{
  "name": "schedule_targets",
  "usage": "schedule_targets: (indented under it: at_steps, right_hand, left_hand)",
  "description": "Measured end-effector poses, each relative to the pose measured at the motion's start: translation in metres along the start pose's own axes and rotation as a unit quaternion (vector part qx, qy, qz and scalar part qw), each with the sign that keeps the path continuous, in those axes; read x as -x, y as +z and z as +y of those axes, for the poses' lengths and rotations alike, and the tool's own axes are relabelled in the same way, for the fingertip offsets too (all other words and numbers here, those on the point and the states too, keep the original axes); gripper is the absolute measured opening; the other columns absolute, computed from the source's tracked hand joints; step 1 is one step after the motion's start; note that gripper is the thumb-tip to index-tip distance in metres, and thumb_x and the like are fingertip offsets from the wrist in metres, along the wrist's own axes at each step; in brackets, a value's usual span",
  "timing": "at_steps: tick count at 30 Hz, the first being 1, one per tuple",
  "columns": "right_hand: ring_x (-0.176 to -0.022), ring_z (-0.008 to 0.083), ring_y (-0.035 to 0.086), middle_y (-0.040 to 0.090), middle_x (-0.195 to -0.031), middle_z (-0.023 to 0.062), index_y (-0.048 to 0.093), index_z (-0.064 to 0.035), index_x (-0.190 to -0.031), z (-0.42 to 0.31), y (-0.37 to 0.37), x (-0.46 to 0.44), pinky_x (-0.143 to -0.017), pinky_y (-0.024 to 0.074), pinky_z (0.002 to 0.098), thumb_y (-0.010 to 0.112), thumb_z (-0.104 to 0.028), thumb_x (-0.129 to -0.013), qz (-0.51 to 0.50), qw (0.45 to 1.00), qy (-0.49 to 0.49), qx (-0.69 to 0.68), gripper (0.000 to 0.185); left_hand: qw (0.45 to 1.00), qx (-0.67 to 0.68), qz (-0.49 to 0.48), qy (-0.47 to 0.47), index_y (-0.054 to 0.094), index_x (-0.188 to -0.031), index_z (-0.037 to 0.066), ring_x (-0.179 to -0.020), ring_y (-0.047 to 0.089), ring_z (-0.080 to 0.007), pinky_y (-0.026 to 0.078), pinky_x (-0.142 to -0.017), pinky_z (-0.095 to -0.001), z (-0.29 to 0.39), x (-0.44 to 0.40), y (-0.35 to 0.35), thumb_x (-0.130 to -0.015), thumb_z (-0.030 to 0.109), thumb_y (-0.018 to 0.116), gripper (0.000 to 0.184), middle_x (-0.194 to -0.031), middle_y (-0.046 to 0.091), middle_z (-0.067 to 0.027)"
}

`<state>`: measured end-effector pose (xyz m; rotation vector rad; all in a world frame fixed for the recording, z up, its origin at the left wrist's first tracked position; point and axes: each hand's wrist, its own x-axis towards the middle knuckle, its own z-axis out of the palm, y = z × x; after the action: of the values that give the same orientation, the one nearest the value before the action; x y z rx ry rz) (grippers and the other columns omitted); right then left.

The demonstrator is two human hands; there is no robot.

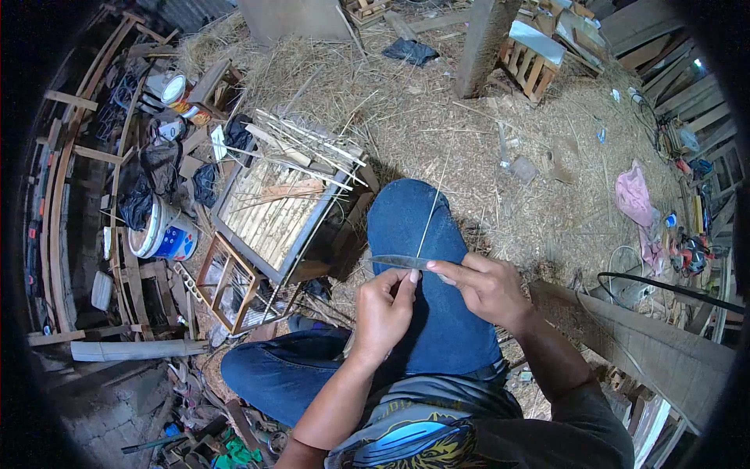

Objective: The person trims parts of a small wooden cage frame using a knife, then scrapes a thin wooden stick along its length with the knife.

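Over the thigh of my blue jeans point(406, 211), my two hands meet. My left hand point(383, 309) pinches a thin pale strip point(428, 221), which looks like split bamboo, between thumb and fingertips. The strip runs up and away past my knee. A knife point(397, 261) is in my right hand point(488, 288), its blade pointing left and lying across the strip just above my left thumb. My right index finger stretches along the knife, and the handle is mostly hidden in the palm.
A low wooden table point(226, 187) with many pale strips stands to the left, a small wooden frame point(226, 281) leaning by it. Farther left is a white bucket point(164, 234). A thick plank point(633, 344) lies at right, a pink cloth point(637, 199) beyond. Shavings cover the ground.
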<state>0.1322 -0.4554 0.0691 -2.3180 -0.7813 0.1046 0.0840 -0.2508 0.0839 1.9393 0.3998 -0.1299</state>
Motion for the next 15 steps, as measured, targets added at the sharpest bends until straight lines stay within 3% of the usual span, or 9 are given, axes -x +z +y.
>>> schedule_targets:
  at_steps: [5, 13, 14, 15]
  right_hand:
    - [-0.06, 0.024, 0.065, 0.058, -0.073, 0.0046, 0.075, -0.0283, -0.126, -0.002, -0.004, -0.001, -0.055, 0.0556, 0.0391, 0.066, -0.005, -0.088, -0.008, 1.0, -0.002, 0.027, 0.046]
    - [-0.057, 0.0236, 0.063, 0.054, -0.071, 0.0044, 0.075, -0.0304, -0.126, 0.0, 0.002, 0.001, -0.051, 0.0534, 0.0397, 0.069, -0.008, -0.087, 0.023, 0.999, -0.004, 0.048, 0.045]
    - [-0.057, 0.0234, 0.062, 0.053, -0.071, 0.0043, 0.075, -0.0307, -0.126, -0.001, 0.002, 0.001, -0.051, 0.0533, 0.0393, 0.07, -0.01, -0.088, 0.021, 0.998, 0.0, 0.051, 0.044]
    - [-0.056, 0.0232, 0.062, 0.053, -0.071, 0.0041, 0.075, -0.031, -0.125, -0.003, 0.002, 0.001, -0.051, 0.0531, 0.0389, 0.071, -0.011, -0.088, 0.019, 0.998, 0.004, 0.053, 0.043]
  left_hand:
    - [0.999, -0.022, 0.016, 0.039, 0.077, -0.093, -0.003, -0.058, 0.066, -0.0198, 0.048, -0.056, -0.0341, -0.004, -0.003, 0.004, -0.096, 0.012, 0.07, 0.017, -0.069, 0.07, -0.0165]
    - [0.993, -0.061, 0.036, 0.091, 0.077, -0.091, -0.004, -0.066, 0.071, -0.0338, 0.053, -0.062, -0.0403, -0.01, 0.01, -0.001, -0.091, 0.007, 0.072, 0.012, -0.078, 0.072, -0.0229]
    - [0.993, -0.061, 0.036, 0.092, 0.077, -0.091, -0.004, -0.066, 0.071, -0.0338, 0.053, -0.062, -0.0403, -0.012, 0.013, -0.002, -0.091, 0.007, 0.072, 0.012, -0.078, 0.072, -0.0229]
    - [0.99, -0.064, 0.049, 0.117, 0.077, -0.091, -0.004, -0.062, 0.069, -0.0283, 0.051, -0.059, -0.0373, -0.017, 0.015, -0.002, -0.092, 0.007, 0.073, 0.011, -0.074, 0.071, -0.0195]
